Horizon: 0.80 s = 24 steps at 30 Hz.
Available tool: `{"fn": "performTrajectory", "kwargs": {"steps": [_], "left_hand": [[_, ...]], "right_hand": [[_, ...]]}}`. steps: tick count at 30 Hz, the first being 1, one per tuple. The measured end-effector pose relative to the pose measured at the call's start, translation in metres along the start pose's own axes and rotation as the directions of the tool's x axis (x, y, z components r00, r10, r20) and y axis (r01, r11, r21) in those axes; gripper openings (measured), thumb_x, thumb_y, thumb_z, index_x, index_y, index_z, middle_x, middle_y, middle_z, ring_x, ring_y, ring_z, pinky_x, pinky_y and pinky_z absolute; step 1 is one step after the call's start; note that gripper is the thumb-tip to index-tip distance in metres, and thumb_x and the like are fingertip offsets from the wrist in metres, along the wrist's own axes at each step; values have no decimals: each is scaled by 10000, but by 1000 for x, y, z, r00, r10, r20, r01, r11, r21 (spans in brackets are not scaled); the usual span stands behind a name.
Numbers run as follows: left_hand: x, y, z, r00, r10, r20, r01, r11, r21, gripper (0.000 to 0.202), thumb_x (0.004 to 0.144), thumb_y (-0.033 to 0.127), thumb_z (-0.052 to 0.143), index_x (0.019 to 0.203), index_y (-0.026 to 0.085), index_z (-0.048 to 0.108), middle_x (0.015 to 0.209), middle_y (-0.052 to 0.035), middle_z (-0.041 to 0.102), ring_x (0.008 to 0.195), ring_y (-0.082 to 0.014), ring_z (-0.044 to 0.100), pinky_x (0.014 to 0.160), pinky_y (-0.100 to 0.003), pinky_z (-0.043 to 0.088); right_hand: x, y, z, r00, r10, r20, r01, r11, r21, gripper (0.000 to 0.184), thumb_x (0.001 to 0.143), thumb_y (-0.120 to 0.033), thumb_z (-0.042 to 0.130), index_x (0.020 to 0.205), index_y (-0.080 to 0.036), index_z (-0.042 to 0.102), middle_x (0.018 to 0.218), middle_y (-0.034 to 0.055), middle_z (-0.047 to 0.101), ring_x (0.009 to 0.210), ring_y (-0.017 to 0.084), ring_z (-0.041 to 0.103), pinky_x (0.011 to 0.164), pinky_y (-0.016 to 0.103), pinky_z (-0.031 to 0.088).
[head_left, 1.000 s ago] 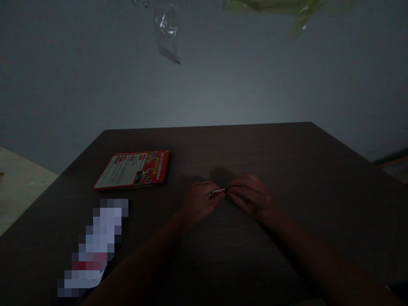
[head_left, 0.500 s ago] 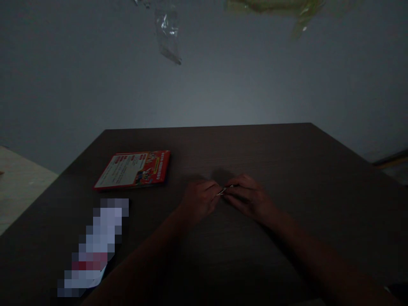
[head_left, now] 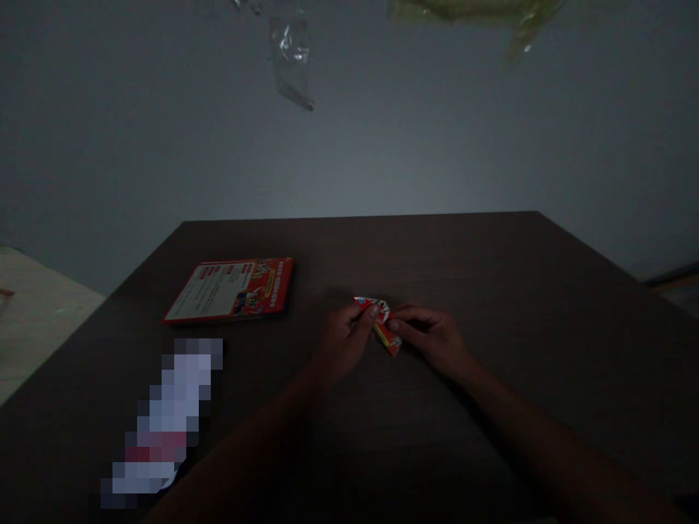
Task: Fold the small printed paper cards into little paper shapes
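Observation:
Both of my hands meet over the middle of a dark wooden table (head_left: pixel 491 262). Between them is a small folded red and white printed paper (head_left: pixel 381 324), tilted up so its face shows. My left hand (head_left: pixel 345 340) pinches the paper's upper left part with thumb and fingers. My right hand (head_left: pixel 434 339) pinches its lower right edge, fingers curled. The scene is dim, so the paper's print is not readable.
A red and white printed booklet (head_left: pixel 234 289) lies flat on the table at the left. A blurred-out flat item (head_left: pixel 164 422) lies nearer the front left. Clear plastic (head_left: pixel 292 58) hangs against the grey wall behind. A pale surface (head_left: pixel 33 320) adjoins the table's left side.
The folded paper was held edge-on and nearly hidden between my fingertips; now it is turned up and its red and white face shows. Both hands stayed in the same spot.

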<state>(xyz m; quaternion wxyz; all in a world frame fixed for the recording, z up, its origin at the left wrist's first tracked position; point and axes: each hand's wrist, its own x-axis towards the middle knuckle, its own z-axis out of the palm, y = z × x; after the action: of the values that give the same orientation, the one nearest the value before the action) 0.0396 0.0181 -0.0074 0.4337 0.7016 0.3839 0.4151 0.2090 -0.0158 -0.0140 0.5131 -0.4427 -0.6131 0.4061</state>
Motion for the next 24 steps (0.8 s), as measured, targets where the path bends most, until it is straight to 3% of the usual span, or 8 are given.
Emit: {"fn": "performTrajectory", "kwargs": {"steps": [6,11,15,19,24], "left_hand": [[-1,3,9,988,-62,-139,71,995,63,452,890,522,331,631,173,454,544,29,435,503,-93,422,452,-209,324],[-2,2,8,996,29,-80,-17,987,158,448,907,513,287,691,179,493,539,26,469,481,-94,436,450,-225,312],[-3,5,6,997,64,-44,-55,981,184,438,913,502,281,703,185,497,531,28,470,467,-96,440,453,-232,305],[-3,10,6,1000,-9,-27,12,996,89,417,911,492,301,696,183,480,558,27,470,505,-98,450,465,-224,319],[-2,15,6,988,-151,38,154,981,-117,397,901,494,339,697,180,474,577,39,449,505,-86,421,472,-208,340]], "right_hand": [[-3,-11,8,989,-19,145,16,1000,19,171,824,-325,601,893,-200,694,867,43,634,802,150,588,733,301,483],[-4,-12,11,962,-27,272,10,998,64,205,857,-340,554,952,-217,687,872,34,605,848,156,568,800,326,481],[-5,-12,12,955,-33,295,1,994,109,208,855,-345,557,979,-236,683,894,33,576,874,157,556,822,326,472],[-7,-18,10,953,-120,280,146,986,-75,190,834,-315,587,985,-233,670,915,45,543,888,165,532,814,323,463],[-8,-23,5,909,-239,342,369,845,-387,235,787,-346,636,985,-224,659,908,58,514,864,184,500,745,320,463]]}}
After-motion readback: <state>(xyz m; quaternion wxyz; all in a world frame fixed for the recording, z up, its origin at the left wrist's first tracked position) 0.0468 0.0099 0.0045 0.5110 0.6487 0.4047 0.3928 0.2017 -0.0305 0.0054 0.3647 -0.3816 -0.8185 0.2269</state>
